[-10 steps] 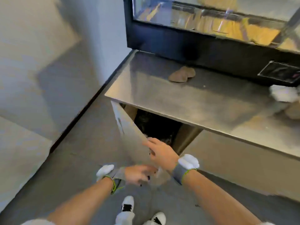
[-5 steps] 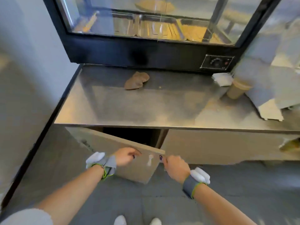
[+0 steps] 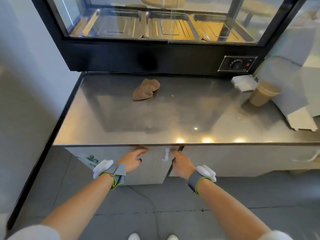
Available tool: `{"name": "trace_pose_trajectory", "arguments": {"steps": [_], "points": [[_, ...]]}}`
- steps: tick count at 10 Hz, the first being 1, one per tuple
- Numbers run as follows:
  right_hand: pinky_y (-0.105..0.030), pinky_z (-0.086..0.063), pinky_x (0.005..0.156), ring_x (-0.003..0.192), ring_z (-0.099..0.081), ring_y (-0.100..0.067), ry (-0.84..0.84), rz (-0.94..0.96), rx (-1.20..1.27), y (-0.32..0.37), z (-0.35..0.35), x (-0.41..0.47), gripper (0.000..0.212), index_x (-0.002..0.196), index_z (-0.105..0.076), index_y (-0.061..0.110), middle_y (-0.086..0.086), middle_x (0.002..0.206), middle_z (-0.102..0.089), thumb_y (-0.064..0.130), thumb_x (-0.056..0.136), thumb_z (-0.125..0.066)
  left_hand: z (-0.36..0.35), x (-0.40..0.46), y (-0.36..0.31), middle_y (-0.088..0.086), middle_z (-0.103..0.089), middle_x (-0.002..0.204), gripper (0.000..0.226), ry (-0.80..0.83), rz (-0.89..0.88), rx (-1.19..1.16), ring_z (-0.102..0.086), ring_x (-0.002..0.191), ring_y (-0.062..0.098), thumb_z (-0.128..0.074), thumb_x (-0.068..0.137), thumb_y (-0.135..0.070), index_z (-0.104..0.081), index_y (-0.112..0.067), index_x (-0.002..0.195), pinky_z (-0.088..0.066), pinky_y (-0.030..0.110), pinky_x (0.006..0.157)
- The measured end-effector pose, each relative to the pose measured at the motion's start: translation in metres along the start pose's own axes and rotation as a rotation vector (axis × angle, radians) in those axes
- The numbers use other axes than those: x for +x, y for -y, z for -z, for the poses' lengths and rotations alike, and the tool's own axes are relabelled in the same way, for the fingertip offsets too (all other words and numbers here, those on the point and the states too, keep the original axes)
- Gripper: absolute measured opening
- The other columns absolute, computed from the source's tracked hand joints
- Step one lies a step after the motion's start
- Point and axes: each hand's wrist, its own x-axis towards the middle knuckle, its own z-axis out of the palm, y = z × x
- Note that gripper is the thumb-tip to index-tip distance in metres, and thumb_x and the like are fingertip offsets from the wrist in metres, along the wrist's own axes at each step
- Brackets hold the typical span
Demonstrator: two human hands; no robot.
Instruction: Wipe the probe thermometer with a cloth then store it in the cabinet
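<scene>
Both hands, left hand (image 3: 133, 159) and right hand (image 3: 181, 164), spread flat on the cabinet door (image 3: 152, 168), now pushed nearly shut; thermometer unseen, presumably stored; cloth (image 3: 146, 89) left on desk (image 3: 173, 118).

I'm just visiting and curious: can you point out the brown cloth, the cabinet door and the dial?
brown cloth (image 3: 146, 89), head view, middle of the crumpled fabric
cabinet door (image 3: 152, 168), head view, bare front panel between the hands
dial (image 3: 235, 64), head view, the round knob's centre
</scene>
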Motion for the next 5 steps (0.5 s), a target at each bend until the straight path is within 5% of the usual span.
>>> {"name": "trace_pose_trajectory", "arguments": {"steps": [2,3,4,5], "points": [[-0.038,-0.034,0.105,0.129,-0.038,-0.037,0.024,0.006,-0.029,0.003,0.004,0.009,0.045,0.135,-0.036,0.011,-0.017,0.145,-0.036,0.002,0.091,-0.035,0.006,0.001,0.003,0.010,-0.034,0.150,0.051,0.002,0.023,-0.010,-0.038,0.136,0.022,-0.037,0.090,0.008,-0.034,-0.009,0.138,-0.027,0.020,0.106],[-0.038,-0.032,0.108,0.131,-0.035,-0.036,0.085,-0.008,-0.054,0.007,0.010,0.006,0.045,0.137,-0.032,0.009,-0.017,0.146,-0.035,0.004,0.092,-0.035,0.011,-0.001,0.004,0.010,-0.033,0.151,0.051,0.020,0.062,0.041,-0.038,0.136,0.023,-0.039,0.090,0.004,-0.032,-0.009,0.139,-0.028,0.027,0.111],[-0.038,-0.037,0.102,0.127,-0.041,-0.037,0.146,-0.008,-0.090,0.014,0.020,0.001,0.035,0.127,-0.041,0.005,-0.021,0.140,-0.042,0.011,0.093,-0.036,0.019,-0.002,0.002,0.010,-0.034,0.150,0.049,0.090,0.112,0.135,-0.037,0.136,0.024,-0.043,0.092,-0.006,-0.031,-0.009,0.140,-0.028,0.030,0.113],[-0.033,-0.039,0.082,0.116,-0.049,-0.038,0.249,0.024,-0.185,0.031,0.041,-0.007,0.014,0.092,-0.049,0.009,-0.025,0.115,-0.055,0.020,0.093,-0.040,0.036,-0.007,-0.014,0.012,-0.045,0.144,0.041,0.202,0.157,0.224,-0.047,0.126,0.024,-0.043,0.093,-0.011,-0.042,-0.008,0.134,-0.039,0.026,0.102]]}}
